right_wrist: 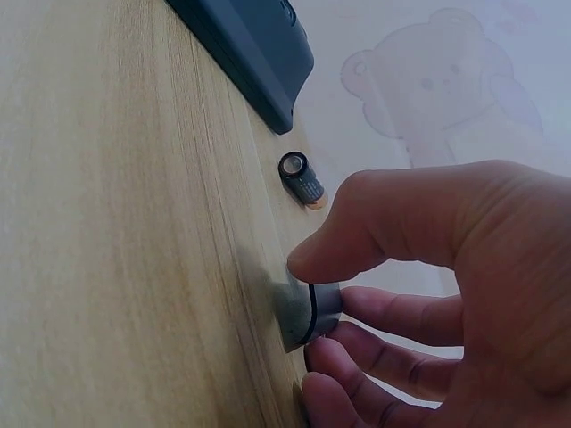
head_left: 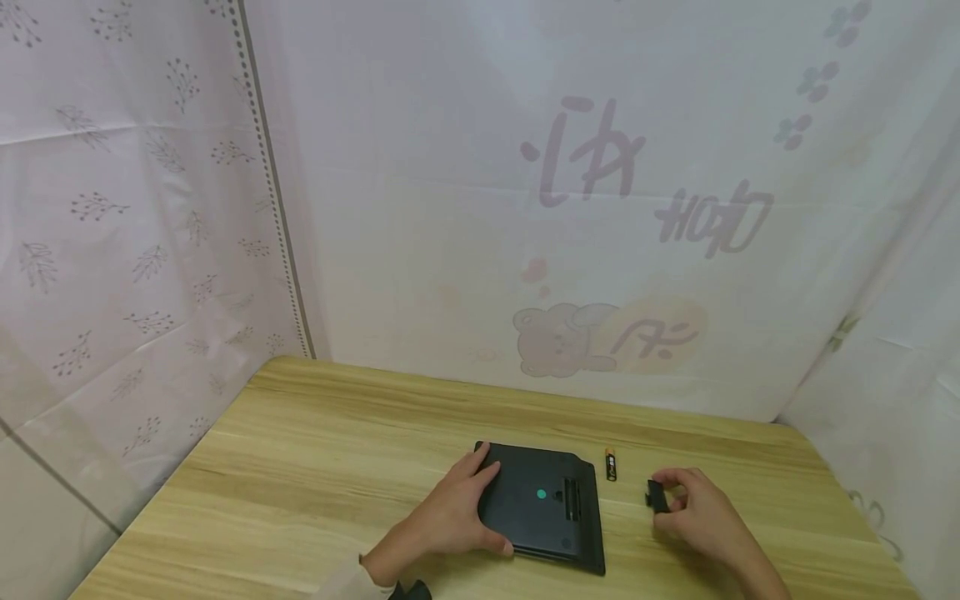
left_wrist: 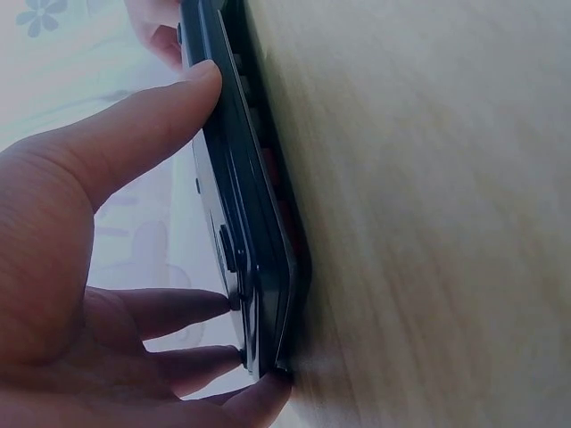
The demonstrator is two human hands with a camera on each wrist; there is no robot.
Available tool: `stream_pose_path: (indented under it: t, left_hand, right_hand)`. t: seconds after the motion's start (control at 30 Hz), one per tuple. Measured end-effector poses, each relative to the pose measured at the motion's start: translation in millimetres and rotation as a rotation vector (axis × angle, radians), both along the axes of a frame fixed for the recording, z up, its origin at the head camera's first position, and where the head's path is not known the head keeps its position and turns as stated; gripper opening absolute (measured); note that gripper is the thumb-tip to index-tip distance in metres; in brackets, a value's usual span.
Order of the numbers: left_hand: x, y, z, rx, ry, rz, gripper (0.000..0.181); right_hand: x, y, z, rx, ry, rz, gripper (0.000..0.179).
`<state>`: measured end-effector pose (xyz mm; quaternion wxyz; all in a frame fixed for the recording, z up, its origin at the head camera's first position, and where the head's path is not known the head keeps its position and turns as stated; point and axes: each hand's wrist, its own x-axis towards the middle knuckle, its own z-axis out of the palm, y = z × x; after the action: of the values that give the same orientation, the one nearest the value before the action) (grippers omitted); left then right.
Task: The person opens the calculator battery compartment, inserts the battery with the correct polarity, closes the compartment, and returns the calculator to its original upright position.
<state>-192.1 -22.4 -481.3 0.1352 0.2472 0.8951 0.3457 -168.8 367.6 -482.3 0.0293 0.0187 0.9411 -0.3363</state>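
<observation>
A black calculator (head_left: 517, 492) lies face down on the table, its keys showing on the underside in the left wrist view. Its back has a green dot and an uncovered battery slot (head_left: 572, 500); whether a cell lies inside I cannot tell. My left hand (head_left: 453, 508) grips the calculator's left part, thumb at the near edge, fingers at the far left corner. A black and orange battery (head_left: 611, 465) lies to the right of the calculator. Farther right, my right hand (head_left: 701, 508) pinches a small black battery cover (head_left: 657, 497) between thumb and fingers, close to the tabletop.
The wood-grain table (head_left: 315, 450) reaches back to a pale printed curtain (head_left: 420, 250) with a bear drawing. More patterned cloth (head_left: 135, 217) hangs along the left side, and pale cloth also hangs on the right.
</observation>
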Motion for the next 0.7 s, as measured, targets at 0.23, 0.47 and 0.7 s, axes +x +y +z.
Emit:
stream_pose_path:
  t: [0.23, 0.47, 0.7]
  left_hand:
    - [-0.1, -0.4, -0.6, 0.005, -0.004, -0.001, 0.113]
    - [-0.1, -1.1, 1.3, 0.007, -0.004, -0.003, 0.112]
    - [-0.2, -0.7, 1.1, 0.000, 0.002, -0.002, 0.112]
  right_hand:
    - [1.1, -0.1, 0.2, 0.009, -0.006, 0.002, 0.061]
    - [-0.2, -2.0, 2.7, 0.009, -0.011, -0.016, 0.062]
    - [0.2, -2.7, 3.7, 0.011, -0.018, -0.012, 0.062]
